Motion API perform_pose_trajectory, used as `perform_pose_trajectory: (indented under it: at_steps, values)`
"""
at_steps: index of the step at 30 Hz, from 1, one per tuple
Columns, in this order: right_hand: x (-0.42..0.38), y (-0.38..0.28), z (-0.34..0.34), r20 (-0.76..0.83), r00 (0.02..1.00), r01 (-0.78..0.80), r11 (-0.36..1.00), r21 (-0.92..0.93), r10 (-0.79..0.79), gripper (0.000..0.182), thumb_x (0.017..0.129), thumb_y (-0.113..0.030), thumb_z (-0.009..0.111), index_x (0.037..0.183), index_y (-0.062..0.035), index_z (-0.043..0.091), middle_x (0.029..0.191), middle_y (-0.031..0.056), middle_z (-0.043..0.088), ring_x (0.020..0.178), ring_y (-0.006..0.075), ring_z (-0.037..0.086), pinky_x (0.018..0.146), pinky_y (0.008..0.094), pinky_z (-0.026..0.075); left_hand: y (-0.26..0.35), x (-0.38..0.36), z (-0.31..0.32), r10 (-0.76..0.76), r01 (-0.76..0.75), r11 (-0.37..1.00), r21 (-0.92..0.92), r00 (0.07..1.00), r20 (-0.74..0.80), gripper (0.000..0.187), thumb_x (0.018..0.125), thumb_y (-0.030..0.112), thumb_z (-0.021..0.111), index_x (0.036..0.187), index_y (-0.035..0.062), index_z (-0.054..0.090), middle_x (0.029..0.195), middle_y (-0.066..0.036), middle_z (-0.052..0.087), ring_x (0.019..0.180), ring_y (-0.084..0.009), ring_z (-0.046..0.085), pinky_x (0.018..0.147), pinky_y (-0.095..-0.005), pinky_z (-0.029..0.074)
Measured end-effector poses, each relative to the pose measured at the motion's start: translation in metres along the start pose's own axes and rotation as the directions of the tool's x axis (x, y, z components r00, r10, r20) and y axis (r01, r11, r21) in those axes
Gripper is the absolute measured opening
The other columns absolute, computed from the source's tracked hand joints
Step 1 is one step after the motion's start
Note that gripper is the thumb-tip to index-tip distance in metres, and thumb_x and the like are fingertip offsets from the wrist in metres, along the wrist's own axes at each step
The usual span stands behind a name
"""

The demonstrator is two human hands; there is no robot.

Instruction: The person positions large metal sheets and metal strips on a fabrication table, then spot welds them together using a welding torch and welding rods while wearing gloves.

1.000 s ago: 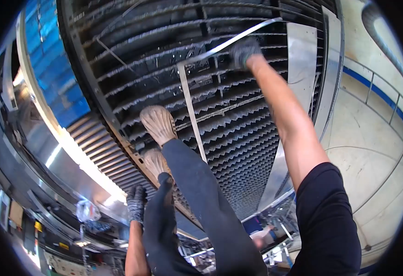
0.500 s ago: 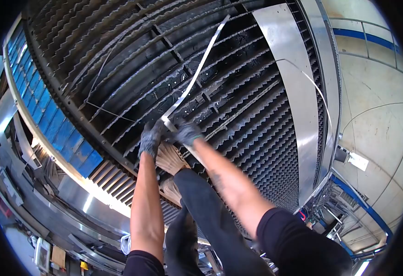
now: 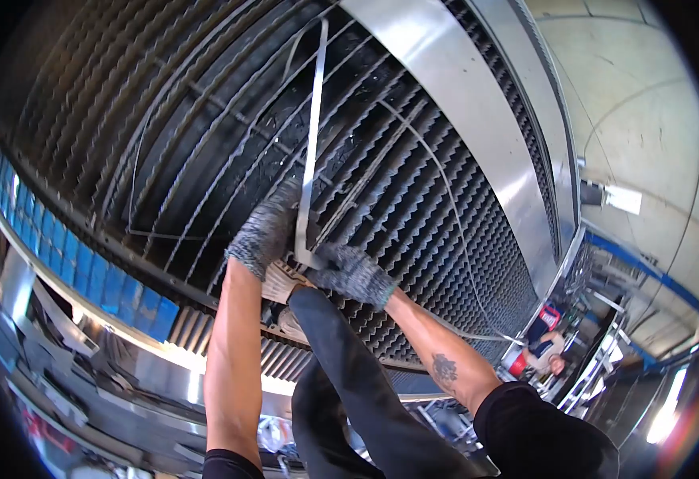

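A long, narrow metal strip runs from the upper middle of the view down to my hands, with a sharp bend near its lower end. My left hand, in a grey knit glove, is closed around the strip's side just above that bend. My right hand, gloved alike, has its fingers closed at the bent lower end; its fingertips are partly hidden. Under the strip lie rows of toothed metal slats. One of my shoes rests on the slats just below my hands.
A wide, shiny metal sheet lies along the right of the slats. A thin curved strip arcs across them. Blue panels line the left edge. Another person is in the background at lower right.
My hands have come lower and a little apart. The strip now stands more upright in view, its lower end sharply bent between my hands. My head view has turned, showing another person.
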State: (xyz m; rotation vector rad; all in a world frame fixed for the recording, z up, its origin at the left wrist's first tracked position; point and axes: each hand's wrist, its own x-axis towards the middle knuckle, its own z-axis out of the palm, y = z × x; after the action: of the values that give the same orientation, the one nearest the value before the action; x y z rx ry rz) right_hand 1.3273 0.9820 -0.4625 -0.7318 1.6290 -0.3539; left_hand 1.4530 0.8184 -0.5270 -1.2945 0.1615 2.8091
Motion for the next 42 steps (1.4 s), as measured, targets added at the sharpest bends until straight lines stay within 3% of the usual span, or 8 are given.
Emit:
perform_pose_trajectory:
  at_steps: [6, 8, 10, 21, 34, 37, 39, 42]
  values:
    - [-0.017, -0.030, -0.052, -0.059, 0.977, 0.208, 0.975, 0.078, -0.203, 0.055, 0.084, -0.036, 0.076, 0.126, -0.0038, 0.062, 0.114, 0.0179, 0.070, 0.107, 0.0286, 0.067, 0.095, 0.0379, 0.051, 0.009, -0.002, 0.091, 0.205, -0.150, 0.970, 0.189, 0.928, -0.312, 0.032, 0.095, 0.041, 0.062, 0.088, 0.0101, 0.066, 0.064, -0.001, 0.055, 0.048, -0.0137, 0.048, 0.043, -0.0332, 0.039]
    - [-0.025, -0.071, -0.065, -0.092, 0.989, 0.085, 0.958, -0.273, -0.114, 0.046, 0.082, -0.043, 0.071, 0.109, -0.0064, 0.065, 0.101, 0.0219, 0.069, 0.096, 0.0388, 0.067, 0.083, 0.0434, 0.053, 0.016, 0.029, 0.071, 0.262, -0.138, 0.936, 0.323, 0.887, -0.380, 0.024, 0.097, 0.030, 0.061, 0.087, 0.0087, 0.066, 0.064, 0.000, 0.055, 0.048, -0.0128, 0.048, 0.042, -0.0293, 0.038]
    - [-0.002, -0.033, -0.032, -0.237, 0.939, 0.237, 0.968, -0.085, -0.251, 0.036, 0.083, -0.035, 0.073, 0.105, -0.0077, 0.066, 0.096, 0.0206, 0.069, 0.089, 0.0366, 0.068, 0.078, 0.0435, 0.053, 0.023, 0.018, 0.065, 0.362, -0.194, 0.844, 0.500, 0.894, -0.264, 0.025, 0.098, 0.030, 0.060, 0.086, 0.0091, 0.065, 0.063, 0.000, 0.055, 0.048, -0.0118, 0.047, 0.042, -0.0281, 0.036]
    - [-0.094, -0.034, 0.030, -0.404, 0.744, 0.263, 0.789, -0.555, -0.533, 0.019, 0.083, -0.029, 0.061, 0.084, -0.0106, 0.063, 0.058, 0.0071, 0.057, 0.050, 0.0290, 0.057, 0.047, 0.0415, 0.045, -0.017, -0.111, 0.148, 0.279, -0.216, 0.810, 0.545, 0.960, -0.035, 0.018, 0.100, 0.020, 0.063, 0.105, 0.0030, 0.063, 0.086, 0.001, 0.066, 0.074, -0.0071, 0.058, 0.063, -0.0250, 0.049]
    - [-0.152, -0.043, -0.079, -0.259, 0.956, 0.083, 0.976, -0.203, -0.136, 0.062, 0.077, -0.053, 0.081, 0.122, -0.0118, 0.065, 0.109, 0.0111, 0.070, 0.098, 0.0253, 0.070, 0.086, 0.0322, 0.056, -0.052, -0.091, 0.166, 0.133, -0.034, 0.966, 0.256, 0.915, -0.381, 0.014, 0.097, 0.024, 0.065, 0.091, 0.0117, 0.065, 0.064, 0.003, 0.054, 0.048, -0.0089, 0.047, 0.041, -0.0262, 0.035]
    - [-0.077, 0.045, -0.119, -0.429, 0.900, 0.163, 0.855, 0.492, 0.075, 0.077, 0.078, -0.047, 0.083, 0.138, -0.0086, 0.054, 0.126, 0.0110, 0.065, 0.115, 0.0241, 0.064, 0.103, 0.0349, 0.050, -0.042, -0.088, 0.156, 0.098, -0.002, 0.958, 0.285, 0.941, -0.323, 0.015, 0.098, 0.025, 0.064, 0.092, 0.0114, 0.066, 0.063, 0.002, 0.054, 0.048, -0.0087, 0.047, 0.041, -0.0260, 0.036]
    - [-0.005, 0.092, -0.175, -0.572, 0.814, -0.055, 0.994, 0.097, 0.101, 0.093, 0.078, -0.053, 0.080, 0.149, -0.0081, 0.041, 0.143, 0.0172, 0.053, 0.134, 0.0291, 0.050, 0.116, 0.0404, 0.038, -0.021, -0.067, 0.175, 0.086, 0.009, 0.955, 0.296, 0.948, -0.307, 0.019, 0.099, 0.028, 0.063, 0.091, 0.0106, 0.064, 0.062, 0.002, 0.053, 0.047, -0.0098, 0.046, 0.041, -0.0278, 0.036]
    - [0.088, 0.096, -0.248, -0.777, 0.628, -0.555, 0.715, -0.424, 0.027, 0.090, 0.081, -0.052, 0.072, 0.151, -0.0062, 0.037, 0.146, 0.0206, 0.050, 0.139, 0.0356, 0.044, 0.116, 0.0414, 0.037, -0.008, -0.036, 0.163, 0.026, 0.055, 0.964, 0.260, 0.954, -0.299, 0.021, 0.098, 0.033, 0.063, 0.091, 0.0127, 0.062, 0.060, 0.002, 0.050, 0.044, -0.0113, 0.044, 0.040, -0.0298, 0.037]
